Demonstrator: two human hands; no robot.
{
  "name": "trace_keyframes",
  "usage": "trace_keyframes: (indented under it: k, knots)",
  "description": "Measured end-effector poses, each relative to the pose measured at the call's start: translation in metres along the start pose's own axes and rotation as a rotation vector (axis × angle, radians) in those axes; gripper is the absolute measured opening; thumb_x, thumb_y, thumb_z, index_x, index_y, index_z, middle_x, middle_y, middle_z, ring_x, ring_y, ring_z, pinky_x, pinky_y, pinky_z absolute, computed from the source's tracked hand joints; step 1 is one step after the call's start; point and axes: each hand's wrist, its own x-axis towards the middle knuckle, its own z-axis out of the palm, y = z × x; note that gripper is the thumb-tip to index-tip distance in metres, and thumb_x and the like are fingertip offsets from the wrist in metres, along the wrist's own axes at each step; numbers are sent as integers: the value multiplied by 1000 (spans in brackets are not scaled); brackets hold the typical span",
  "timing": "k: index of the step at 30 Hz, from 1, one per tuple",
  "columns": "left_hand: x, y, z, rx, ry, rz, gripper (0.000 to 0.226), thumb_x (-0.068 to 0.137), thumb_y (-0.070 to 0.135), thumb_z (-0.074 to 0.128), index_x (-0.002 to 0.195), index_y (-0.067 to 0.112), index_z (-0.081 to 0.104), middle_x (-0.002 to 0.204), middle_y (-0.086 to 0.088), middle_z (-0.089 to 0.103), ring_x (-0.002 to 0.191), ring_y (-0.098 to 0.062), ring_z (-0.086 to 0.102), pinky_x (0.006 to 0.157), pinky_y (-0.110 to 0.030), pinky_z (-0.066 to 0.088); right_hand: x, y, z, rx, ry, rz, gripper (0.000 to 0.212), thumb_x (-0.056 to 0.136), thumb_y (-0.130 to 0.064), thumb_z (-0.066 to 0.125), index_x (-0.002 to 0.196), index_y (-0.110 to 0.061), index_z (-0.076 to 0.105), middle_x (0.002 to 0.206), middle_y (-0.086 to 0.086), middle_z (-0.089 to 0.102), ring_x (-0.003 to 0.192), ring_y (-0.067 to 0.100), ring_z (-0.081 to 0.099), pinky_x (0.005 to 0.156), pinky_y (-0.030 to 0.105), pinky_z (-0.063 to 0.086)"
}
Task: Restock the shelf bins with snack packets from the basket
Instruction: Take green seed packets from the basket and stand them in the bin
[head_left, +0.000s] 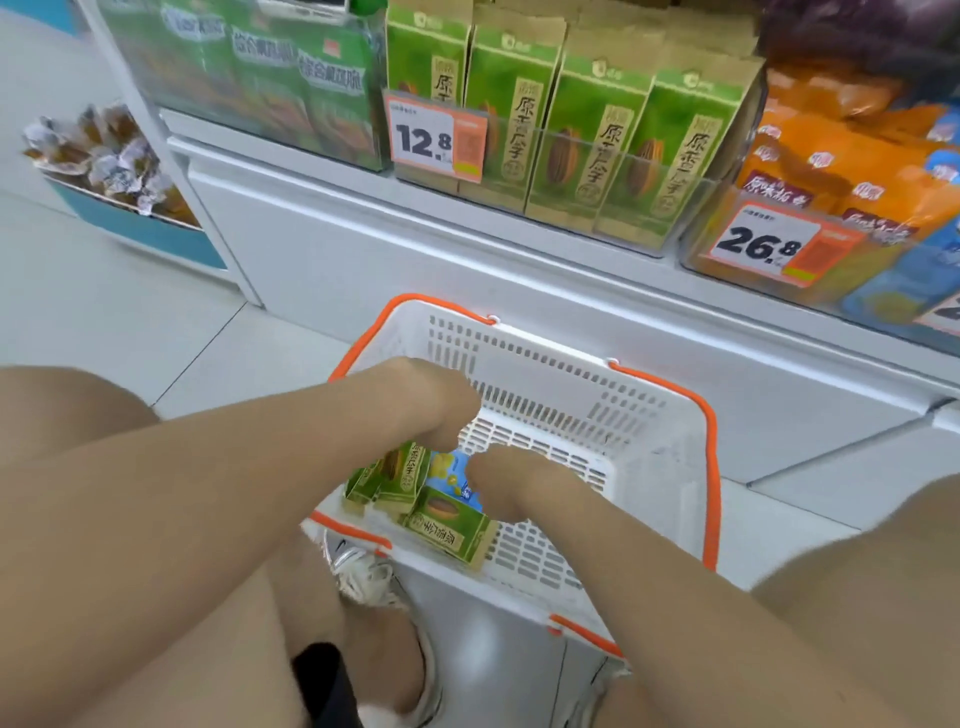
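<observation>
While both forearms reach down into the basket, the left hand (436, 400) is bent at the wrist with its fingers pointing down onto the upright green snack packets (387, 475); whether it grips them or only touches them cannot be told, since the fingers are hidden. Right hand (506, 480) lies curled low beside a blue packet (457, 475), fingertips at its edge; grasp likewise unclear. One more green packet (452, 530) lies flat against the basket's near wall, printed face up. All packets sit in the near left corner of the white basket (649, 452), which has orange handles and stands on the floor in front of the shelf base. On the shelf above, a clear bin holds a row of matching green packets (561, 135), upright, behind a price tag (436, 136) reading 12.8. To their right, orange bags (810, 171) sit behind a 26.8 tag (774, 247).
</observation>
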Motion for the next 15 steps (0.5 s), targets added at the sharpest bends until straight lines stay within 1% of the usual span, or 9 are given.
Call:
trace_keyframes:
  k: [1,2,3,6,8,9,11,13,15]
  knots:
    - [5,1,5,17,-11,11,29,104,29,54,128,18,65,122,-2,68,89,-21,64,66,-31,48,7,1,11,36,-31,3,20,94,-3,49,105,-9,65,102,8,62,92,30,64,68,36,51]
    - [9,1,9,26,-12,16,26,104,26,53,124,17,67,116,-1,68,83,-20,61,60,-29,44,13,2,21,71,-52,8,32,95,-3,48,122,-9,65,116,10,63,103,31,65,76,39,54]
    - [13,1,11,38,-6,16,23,104,24,53,121,17,68,110,0,67,77,-19,58,55,-29,40,17,5,28,113,-64,23,40,95,-3,47,132,-11,61,126,11,62,110,32,64,83,40,56]
    - [25,-2,12,80,22,24,17,103,20,54,113,16,68,105,-3,67,64,-16,51,50,-29,36,25,12,47,177,-73,51,48,97,-4,47,143,-15,52,137,11,58,118,33,61,93,41,54]
    - [31,-4,10,100,32,30,14,103,20,54,109,15,66,106,-4,68,64,-16,52,51,-29,37,29,14,61,196,-107,61,49,97,-5,49,144,-15,47,133,12,57,114,33,61,89,39,52]
    - [33,-4,7,106,38,35,15,104,21,54,109,15,66,107,-3,67,66,-16,54,51,-30,37,30,13,66,198,-135,65,46,95,-5,51,141,-13,49,128,11,59,109,32,62,87,38,53]
    - [38,-6,3,110,45,53,17,104,22,53,114,14,66,110,-4,66,73,-19,57,52,-30,37,34,10,73,215,-220,52,42,93,-5,53,135,-8,57,130,13,62,112,33,64,93,41,56]
    - [43,-8,1,104,38,65,19,105,21,52,117,14,65,112,-4,65,79,-21,59,56,-30,40,38,6,76,239,-300,14,38,95,-8,52,133,-5,62,134,16,61,119,35,62,100,47,55]
    - [48,-10,0,94,30,67,20,105,20,52,118,14,65,115,-4,64,80,-22,60,57,-30,41,43,5,77,284,-291,-7,37,95,-7,54,130,-3,63,132,18,59,117,36,61,97,45,56]
